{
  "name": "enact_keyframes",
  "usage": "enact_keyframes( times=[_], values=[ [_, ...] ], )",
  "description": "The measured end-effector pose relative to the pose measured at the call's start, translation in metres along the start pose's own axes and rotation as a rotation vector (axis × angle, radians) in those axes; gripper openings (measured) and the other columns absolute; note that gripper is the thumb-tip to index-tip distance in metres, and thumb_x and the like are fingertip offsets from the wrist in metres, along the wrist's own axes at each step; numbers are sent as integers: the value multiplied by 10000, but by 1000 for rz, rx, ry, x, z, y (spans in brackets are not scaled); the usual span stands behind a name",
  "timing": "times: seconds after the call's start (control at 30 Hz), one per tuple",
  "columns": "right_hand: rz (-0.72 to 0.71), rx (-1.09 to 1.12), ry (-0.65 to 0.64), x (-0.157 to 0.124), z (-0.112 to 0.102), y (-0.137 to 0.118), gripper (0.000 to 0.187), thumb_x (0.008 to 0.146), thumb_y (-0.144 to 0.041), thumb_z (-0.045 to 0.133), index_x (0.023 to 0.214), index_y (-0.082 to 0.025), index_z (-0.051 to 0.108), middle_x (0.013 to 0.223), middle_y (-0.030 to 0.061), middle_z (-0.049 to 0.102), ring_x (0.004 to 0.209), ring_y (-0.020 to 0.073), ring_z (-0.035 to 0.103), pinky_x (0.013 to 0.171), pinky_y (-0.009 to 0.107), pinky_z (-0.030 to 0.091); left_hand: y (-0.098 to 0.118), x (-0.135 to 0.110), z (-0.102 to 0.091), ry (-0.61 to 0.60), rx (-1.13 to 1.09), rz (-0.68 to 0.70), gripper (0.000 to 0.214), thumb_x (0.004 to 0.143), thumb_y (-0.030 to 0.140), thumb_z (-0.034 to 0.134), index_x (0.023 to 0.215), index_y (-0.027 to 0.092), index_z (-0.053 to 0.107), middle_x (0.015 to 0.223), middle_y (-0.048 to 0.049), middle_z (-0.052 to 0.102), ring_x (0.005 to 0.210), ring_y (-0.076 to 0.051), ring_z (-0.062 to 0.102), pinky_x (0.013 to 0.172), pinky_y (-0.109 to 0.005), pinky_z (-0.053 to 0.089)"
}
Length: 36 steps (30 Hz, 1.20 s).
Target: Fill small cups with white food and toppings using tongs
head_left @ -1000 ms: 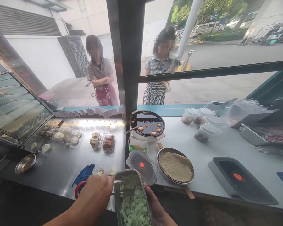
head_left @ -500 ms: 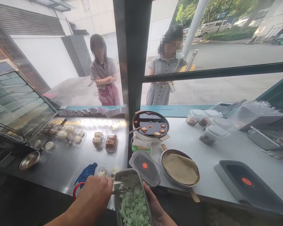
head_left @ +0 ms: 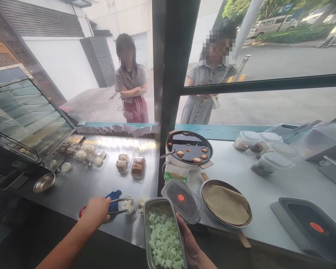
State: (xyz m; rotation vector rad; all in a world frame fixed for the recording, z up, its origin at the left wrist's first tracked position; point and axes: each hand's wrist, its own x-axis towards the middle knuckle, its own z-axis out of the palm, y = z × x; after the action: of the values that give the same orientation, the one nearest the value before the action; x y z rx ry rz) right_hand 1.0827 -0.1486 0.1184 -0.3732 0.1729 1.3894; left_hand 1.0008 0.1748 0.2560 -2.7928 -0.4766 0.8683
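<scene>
Tongs (head_left: pixel 119 200) in left grip (head_left: pixel 96 211), cube-filled tub (head_left: pixel 146 232) in right grip (head_left: pixel 190 241)

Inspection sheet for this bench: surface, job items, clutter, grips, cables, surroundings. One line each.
Surface: metal counter left, white counter right.
Job items: tongs, tips spread over a clear cup; metal container of pale green cubes.
Clutter: blue cloth, orange-centred lid, pan of dark liquid.
Grips: left hand on tongs; right hand on container.
Cables: dark line along the display case, possibly a cord.
Surroundings: two people outside the glass; one has folded arms.
</scene>
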Motion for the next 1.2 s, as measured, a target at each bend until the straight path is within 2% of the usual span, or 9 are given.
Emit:
enact_keyframes(
  times=[0.13,0.2,0.3,0.43,0.53,0.67,0.9,1.07,1.2],
  values=[
    [-4,-11,8,1,1,1,859,826,-735,565,1319,-35,632,1266,232,743,1259,370,645,1171,517,378,3,-17,-11,52,-19,-3,292,859,298,672,1138,210,671,986,-112,755,917,-331,747,782,-401,556],
    [-13,-17,21,1,3,1,844,823,-737,571,1285,-35,655,1255,235,747,1251,372,651,1168,515,383,15,-37,-21,98,-28,30,335,879,322,652,1204,244,646,1015,-94,737,883,-308,743,755,-391,555],
    [-27,-26,38,2,6,2,822,830,-750,561,1241,-48,680,1214,237,760,1232,378,661,1142,535,412,47,-55,-30,156,6,198,341,848,272,687,1185,238,654,984,-90,707,827,-285,727,701,-373,551],
    [-35,-39,52,0,8,6,758,849,-716,583,1244,-77,682,1171,221,778,1189,380,679,1121,578,424,82,-44,-29,165,86,329,279,819,131,661,1097,156,676,895,-118,690,771,-295,714,623,-366,539],
    [-52,-31,60,-4,5,7,720,871,-686,584,1232,-73,690,1157,213,785,1174,361,687,1137,549,415,91,-36,-28,152,117,361,248,827,46,580,1031,139,687,861,-121,687,742,-290,714,605,-360,534],
    [-61,-9,61,-9,-2,6,711,886,-677,573,1221,-62,696,1126,201,796,1157,337,699,1139,490,422,92,-38,-35,143,146,390,269,825,-4,508,968,134,690,848,-123,686,716,-292,711,591,-371,538],
    [-52,21,21,-3,-3,2,795,896,-724,483,1246,-36,671,1173,232,774,1209,362,674,1126,523,434,89,-38,-50,131,111,356,279,865,50,504,1057,149,681,884,-131,698,758,-306,725,623,-398,559],
    [-62,33,6,0,-3,-4,800,902,-717,458,1276,-38,656,1215,239,757,1230,373,663,1132,547,424,66,-38,-51,103,69,268,239,885,146,567,1096,183,674,942,-126,722,799,-297,741,675,-381,561],
    [-61,39,20,-3,-6,-8,785,884,-701,518,1280,-37,654,1195,233,767,1223,365,668,1138,524,417,40,-26,-43,66,49,131,235,891,162,556,1083,195,687,950,-127,755,820,-332,757,713,-429,569]
  ],
)
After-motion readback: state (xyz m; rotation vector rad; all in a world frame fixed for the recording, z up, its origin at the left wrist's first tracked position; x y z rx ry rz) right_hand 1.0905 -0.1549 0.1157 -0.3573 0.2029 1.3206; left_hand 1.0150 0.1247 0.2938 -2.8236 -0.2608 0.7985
